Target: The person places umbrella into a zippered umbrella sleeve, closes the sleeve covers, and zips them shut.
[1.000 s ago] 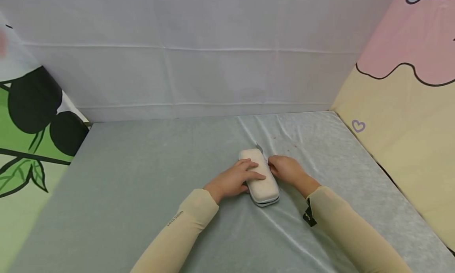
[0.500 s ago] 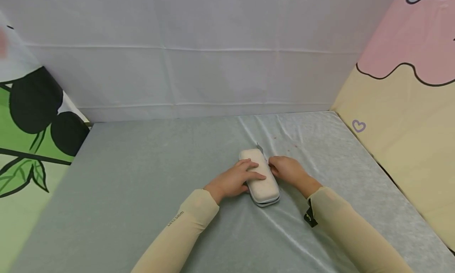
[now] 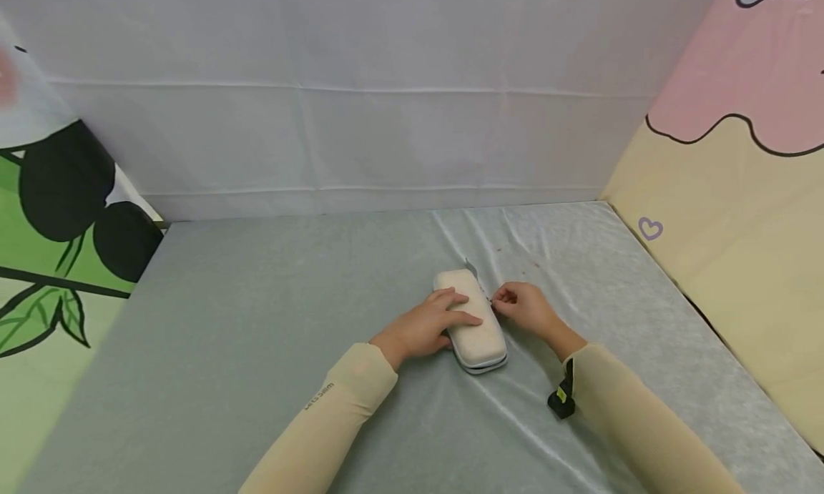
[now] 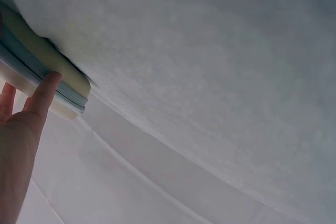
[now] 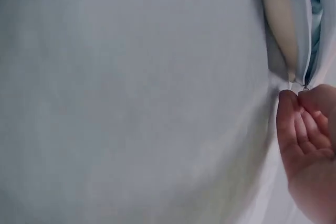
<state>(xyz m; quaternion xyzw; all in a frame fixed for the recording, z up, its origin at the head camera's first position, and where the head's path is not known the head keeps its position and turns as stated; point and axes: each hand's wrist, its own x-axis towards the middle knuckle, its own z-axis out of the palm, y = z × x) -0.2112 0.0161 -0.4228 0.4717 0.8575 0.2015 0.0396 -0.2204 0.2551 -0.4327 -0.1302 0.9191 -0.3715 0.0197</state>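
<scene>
A cream zippered pencil case (image 3: 481, 340) with a pale blue-grey edge lies on the cloth-covered table. My left hand (image 3: 418, 327) holds it from the left, fingers across the top and thumb low on its side. In the left wrist view the thumb presses the zipped edge of the pencil case (image 4: 73, 80). At the case's right side, my right hand (image 3: 528, 312) pinches the zipper pull (image 5: 306, 87) between thumb and index finger. Teal lining (image 5: 315, 22) shows through a gap in the zip. The pull is partly hidden by the fingertips.
A small grey tab (image 3: 471, 267) sticks out at the case's far end. Grey velvety cloth (image 3: 277, 301) with creases covers the table. A white sheet (image 3: 386, 136) hangs behind, and printed panels (image 3: 727, 265) stand at both sides.
My right hand has shifted slightly right and turned, so the pinching fingertips now show beside the case. The left hand and the case stay about where they were.
</scene>
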